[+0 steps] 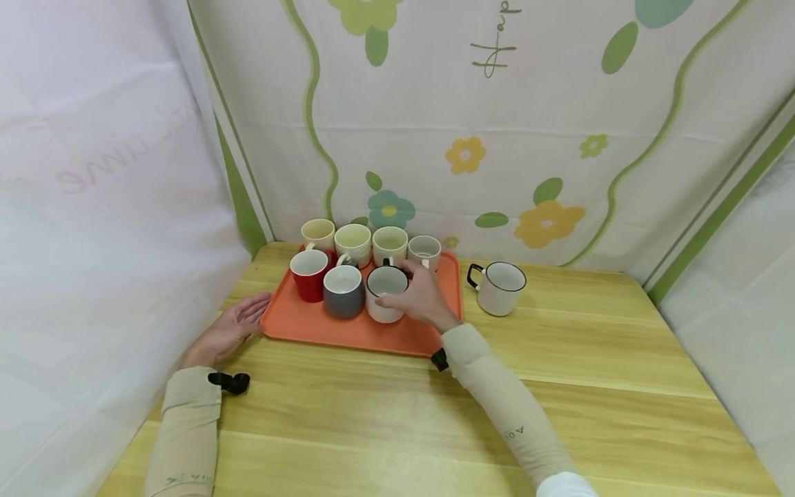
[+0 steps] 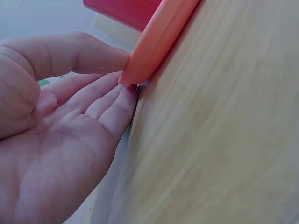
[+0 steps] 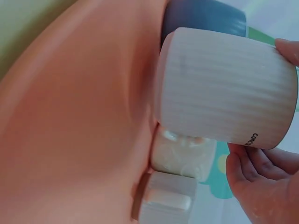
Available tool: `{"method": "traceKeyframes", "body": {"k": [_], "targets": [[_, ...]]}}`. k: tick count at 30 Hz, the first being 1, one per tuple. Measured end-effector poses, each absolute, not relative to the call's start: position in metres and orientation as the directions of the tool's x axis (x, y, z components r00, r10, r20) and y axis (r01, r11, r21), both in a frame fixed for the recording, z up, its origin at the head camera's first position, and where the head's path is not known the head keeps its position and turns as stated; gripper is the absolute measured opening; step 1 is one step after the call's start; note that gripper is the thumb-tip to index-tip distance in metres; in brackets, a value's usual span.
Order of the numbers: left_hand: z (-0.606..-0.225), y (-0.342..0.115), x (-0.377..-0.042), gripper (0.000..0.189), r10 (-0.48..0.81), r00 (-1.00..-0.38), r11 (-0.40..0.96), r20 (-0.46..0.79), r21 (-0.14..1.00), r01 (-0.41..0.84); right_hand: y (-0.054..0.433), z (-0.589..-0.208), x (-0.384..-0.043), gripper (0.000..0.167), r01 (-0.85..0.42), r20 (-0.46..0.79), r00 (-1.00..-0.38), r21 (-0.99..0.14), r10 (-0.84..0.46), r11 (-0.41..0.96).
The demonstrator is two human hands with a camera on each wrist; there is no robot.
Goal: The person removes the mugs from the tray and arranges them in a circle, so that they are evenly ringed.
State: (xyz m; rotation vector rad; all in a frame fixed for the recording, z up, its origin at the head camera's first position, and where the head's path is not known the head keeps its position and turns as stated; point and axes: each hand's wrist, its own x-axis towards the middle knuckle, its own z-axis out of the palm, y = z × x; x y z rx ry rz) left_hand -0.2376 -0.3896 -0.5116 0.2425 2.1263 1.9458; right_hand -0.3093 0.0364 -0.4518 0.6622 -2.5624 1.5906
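My right hand (image 1: 424, 295) grips a white enamel-style mug (image 3: 224, 86) with a dark rim and black handle near its top. Its ribbed side shows in the right wrist view; its base is on or just above the orange tray (image 1: 323, 335). My left hand (image 1: 232, 326) is at the tray's left edge, with thumb and straight fingers touching the rim in the left wrist view. Left of the gripped mug stand a grey mug (image 1: 344, 302) and a red mug (image 1: 308, 283), both white inside.
Behind them on the tray stand a cream mug (image 1: 319, 233), two pale mugs (image 1: 352, 243) (image 1: 390, 238) and a light grey mug (image 1: 425, 250). A second black-rimmed white mug (image 1: 499, 295) stands on the wooden table (image 1: 348, 428), right of the tray. Patterned cloth (image 1: 397, 138) hangs behind.
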Motion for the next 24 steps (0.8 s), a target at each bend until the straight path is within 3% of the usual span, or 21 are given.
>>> {"method": "traceKeyframes", "body": {"k": [8, 13, 19, 24], "targets": [[-0.515, -0.392, -0.238, 0.083, 0.284, -0.956, 0.104, -0.077, 0.993, -0.049, 0.069, -0.436, -0.29, 0.072, -0.416, 0.254, -0.884, -0.812, -0.392, 0.41], [-0.516, -0.393, -0.239, 0.084, 0.289, -0.955, 0.091, -0.074, 0.995, -0.05, 0.105, -0.43, -0.276, 0.078, -0.431, 0.254, -0.88, -0.782, -0.402, 0.45], [-0.515, -0.393, -0.24, 0.084, 0.291, -0.954, 0.087, -0.076, 0.995, -0.052, 0.15, -0.422, -0.257, 0.075, -0.456, 0.273, -0.875, -0.744, -0.4, 0.488], [-0.513, -0.392, -0.24, 0.084, 0.289, -0.954, 0.094, -0.081, 0.994, -0.056, 0.191, -0.416, -0.24, 0.081, -0.413, 0.235, -0.901, -0.722, -0.365, 0.555]]}}
